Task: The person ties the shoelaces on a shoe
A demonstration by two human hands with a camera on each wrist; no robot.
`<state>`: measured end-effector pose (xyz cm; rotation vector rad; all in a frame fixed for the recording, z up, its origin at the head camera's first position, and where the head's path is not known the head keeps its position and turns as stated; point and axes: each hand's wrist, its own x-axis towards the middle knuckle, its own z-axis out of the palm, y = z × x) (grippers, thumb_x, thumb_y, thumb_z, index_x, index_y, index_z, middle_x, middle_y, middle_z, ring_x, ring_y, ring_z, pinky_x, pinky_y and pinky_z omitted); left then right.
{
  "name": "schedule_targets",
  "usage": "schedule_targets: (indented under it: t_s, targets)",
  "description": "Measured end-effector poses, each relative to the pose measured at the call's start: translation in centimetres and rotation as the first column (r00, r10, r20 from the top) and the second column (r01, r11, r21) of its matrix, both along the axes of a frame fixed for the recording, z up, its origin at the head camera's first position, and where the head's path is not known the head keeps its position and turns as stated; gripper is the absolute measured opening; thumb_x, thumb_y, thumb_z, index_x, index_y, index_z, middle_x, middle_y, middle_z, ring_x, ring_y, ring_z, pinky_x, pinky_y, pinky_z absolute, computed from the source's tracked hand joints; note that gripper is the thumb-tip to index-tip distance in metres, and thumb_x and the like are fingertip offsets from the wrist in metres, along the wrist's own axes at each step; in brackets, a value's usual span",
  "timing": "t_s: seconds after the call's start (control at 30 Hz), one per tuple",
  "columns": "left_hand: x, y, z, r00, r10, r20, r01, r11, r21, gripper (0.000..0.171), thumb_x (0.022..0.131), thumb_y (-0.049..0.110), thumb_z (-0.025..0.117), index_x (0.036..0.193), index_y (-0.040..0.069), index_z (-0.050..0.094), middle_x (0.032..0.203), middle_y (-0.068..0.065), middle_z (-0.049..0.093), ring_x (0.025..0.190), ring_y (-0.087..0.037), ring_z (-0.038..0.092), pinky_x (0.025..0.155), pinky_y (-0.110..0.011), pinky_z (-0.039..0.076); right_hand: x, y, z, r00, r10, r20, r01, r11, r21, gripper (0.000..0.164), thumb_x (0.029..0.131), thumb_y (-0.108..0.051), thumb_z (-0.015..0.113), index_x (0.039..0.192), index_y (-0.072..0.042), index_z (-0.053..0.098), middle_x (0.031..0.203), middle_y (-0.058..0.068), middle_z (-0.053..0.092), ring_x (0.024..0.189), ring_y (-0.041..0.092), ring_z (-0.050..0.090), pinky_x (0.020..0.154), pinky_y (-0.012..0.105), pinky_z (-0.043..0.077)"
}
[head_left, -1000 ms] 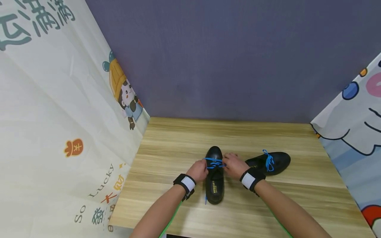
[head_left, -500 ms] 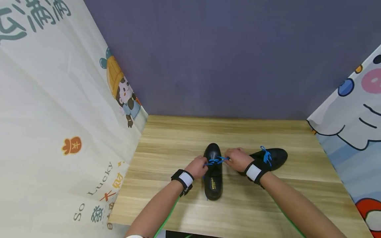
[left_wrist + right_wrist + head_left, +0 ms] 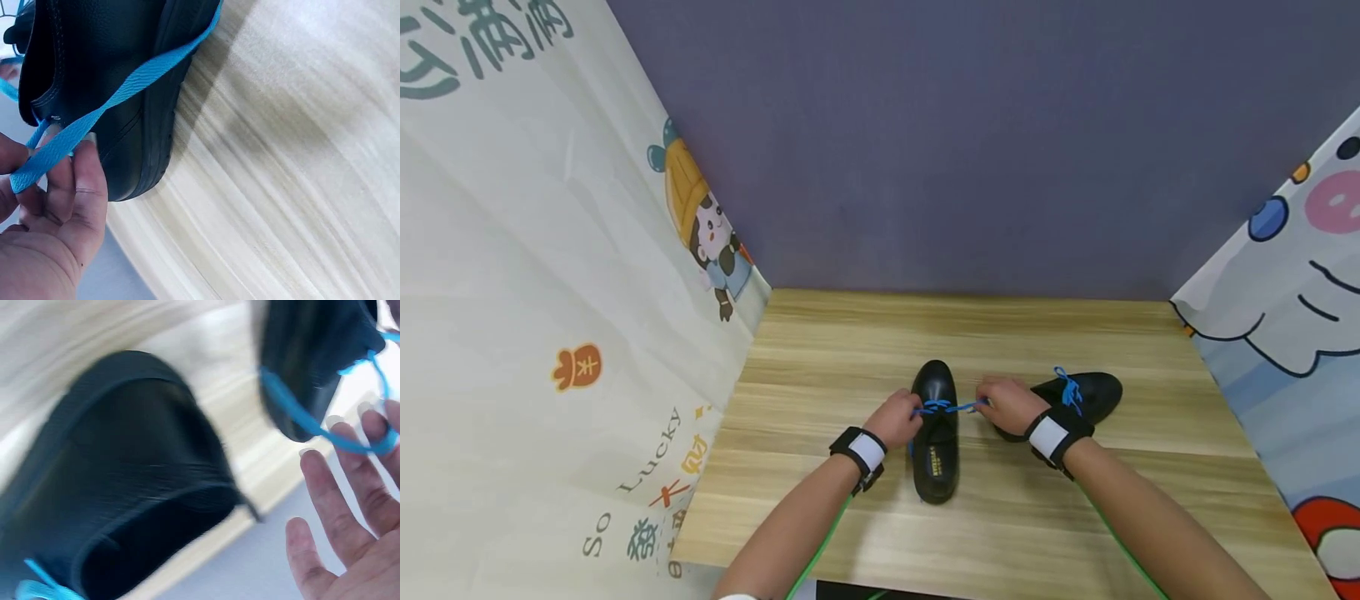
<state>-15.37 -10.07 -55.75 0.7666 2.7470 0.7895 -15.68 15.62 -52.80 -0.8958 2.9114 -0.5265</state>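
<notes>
A black shoe (image 3: 936,381) with blue laces stands upright on the wooden table, toe pointing away from me. At its left side my left hand (image 3: 895,419) pinches one end of the blue lace (image 3: 144,75); in the left wrist view a strand crosses the fingers and trails along the shoe's side. To the right of the shoe, my right hand (image 3: 1009,406) holds the other lace end, stretched nearly straight from the eyelets. Its lace (image 3: 356,447) loops across the fingers in the right wrist view, where the thumb is out of frame.
A second black shoe (image 3: 1101,396), its blue lace (image 3: 1070,392) in a bow, lies toe-right, partly behind my right hand and wristband. The wooden table (image 3: 850,333) meets a dark wall panel (image 3: 970,167) at the back. Printed cloths hang at both sides.
My right hand has moved right, away from the shoe, drawing the lace out into a straight line. The left hand stays beside the shoe with its lace. The head view has shifted slightly.
</notes>
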Motion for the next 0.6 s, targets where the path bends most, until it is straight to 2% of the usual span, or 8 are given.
schedule_targets:
  t_s: [0.13, 0.23, 0.33, 0.4, 0.5, 0.6]
  targets:
    - [-0.1, 0.1, 0.1, 1.0, -0.007, -0.026, 0.007, 1.0, 0.004, 0.013, 0.091, 0.006, 0.061, 0.1, 0.001, 0.068, 0.087, -0.004, 0.052, 0.078, -0.016, 0.05, 0.072, -0.027, 0.047, 0.3, 1.2, -1.8, 1.0, -0.009, -0.012, 0.009, 1.0, 0.008, 0.011, 0.088, -0.015, 0.077, 0.087, -0.013, 0.067, 0.084, 0.0, 0.059, 0.073, 0.015, 0.054, 0.066, 0.037, 0.047]
    - [-0.1, 0.1, 0.3, 0.999, -0.004, -0.039, 0.005, 1.0, 0.015, 0.012, 0.092, 0.005, 0.06, 0.1, 0.0, 0.068, 0.087, -0.005, 0.052, 0.079, -0.017, 0.051, 0.074, -0.028, 0.048, 0.7, 1.9, -2.7, 0.998, -0.044, -0.036, 0.045, 0.999, 0.028, 0.018, 0.084, -0.01, 0.08, 0.097, -0.009, 0.068, 0.092, 0.005, 0.059, 0.084, 0.024, 0.059, 0.072, 0.045, 0.05]
    - [-0.1, 0.3, 0.5, 0.999, -0.003, -0.038, 0.004, 1.0, 0.026, 0.012, 0.093, 0.004, 0.06, 0.101, -0.001, 0.068, 0.088, -0.006, 0.053, 0.081, -0.018, 0.053, 0.076, -0.029, 0.049, 1.1, 2.8, -3.0, 0.994, -0.093, -0.056, 0.096, 0.994, 0.048, 0.031, 0.079, -0.007, 0.083, 0.107, -0.006, 0.068, 0.105, 0.012, 0.06, 0.101, 0.037, 0.059, 0.08, 0.058, 0.049]
    - [-0.2, 0.4, 0.5, 0.999, -0.009, -0.043, 0.01, 1.0, 0.029, 0.012, 0.093, 0.004, 0.06, 0.101, -0.001, 0.068, 0.089, -0.007, 0.054, 0.081, -0.019, 0.053, 0.077, -0.03, 0.049, 1.4, 3.5, -3.0, 0.99, -0.129, -0.052, 0.132, 0.989, 0.064, 0.037, 0.077, -0.006, 0.085, 0.11, -0.007, 0.069, 0.114, 0.016, 0.059, 0.11, 0.042, 0.056, 0.083, 0.062, 0.048]
    - [-0.2, 0.3, 0.5, 1.0, -0.006, -0.026, 0.007, 1.0, 0.028, 0.012, 0.094, 0.005, 0.06, 0.102, -0.001, 0.068, 0.09, -0.007, 0.054, 0.082, -0.018, 0.053, 0.077, -0.03, 0.049, 1.7, 4.5, -3.1, 0.988, -0.144, -0.052, 0.148, 0.987, 0.062, 0.039, 0.074, -0.003, 0.087, 0.108, -0.01, 0.071, 0.124, 0.022, 0.056, 0.117, 0.047, 0.051, 0.085, 0.061, 0.049]
    - [-0.2, 0.2, 0.4, 1.0, 0.004, -0.009, -0.004, 1.0, 0.018, 0.011, 0.094, 0.005, 0.061, 0.101, 0.001, 0.068, 0.089, -0.004, 0.052, 0.081, -0.016, 0.051, 0.077, -0.028, 0.049, 1.4, 5.2, -3.4, 0.991, -0.135, -0.014, 0.135, 0.99, 0.027, 0.04, 0.074, 0.001, 0.086, 0.11, -0.01, 0.071, 0.127, 0.026, 0.055, 0.117, 0.05, 0.05, 0.088, 0.059, 0.049]
